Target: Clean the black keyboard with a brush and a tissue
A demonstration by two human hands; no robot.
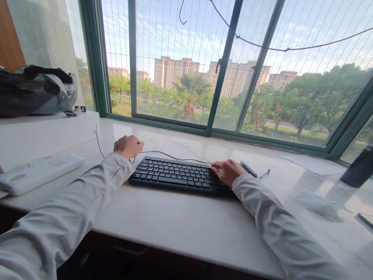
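Note:
A black keyboard [176, 174] lies flat on the white marble-like countertop [174, 222]. My left hand [128, 146] is closed in a fist just off the keyboard's back left corner. A thin dark cable [173, 157] runs behind the keyboard toward that fist and shows again below and left of it; whether the fingers grip it is hidden. Over the keyboard's right part is my right hand [227, 170], its fingers drawn together and pointing left at the back row of keys. Something small and pale may be at its fingertips, too small to name.
On the left, a white power strip [39, 174] lies before a white box [44, 130] bearing a black bag-like item [22, 89]. Rightward are a pen-like object [248, 169], crumpled clear plastic [320, 204], paper [312, 165] and a black cylinder [367, 165]. A window closes off the back.

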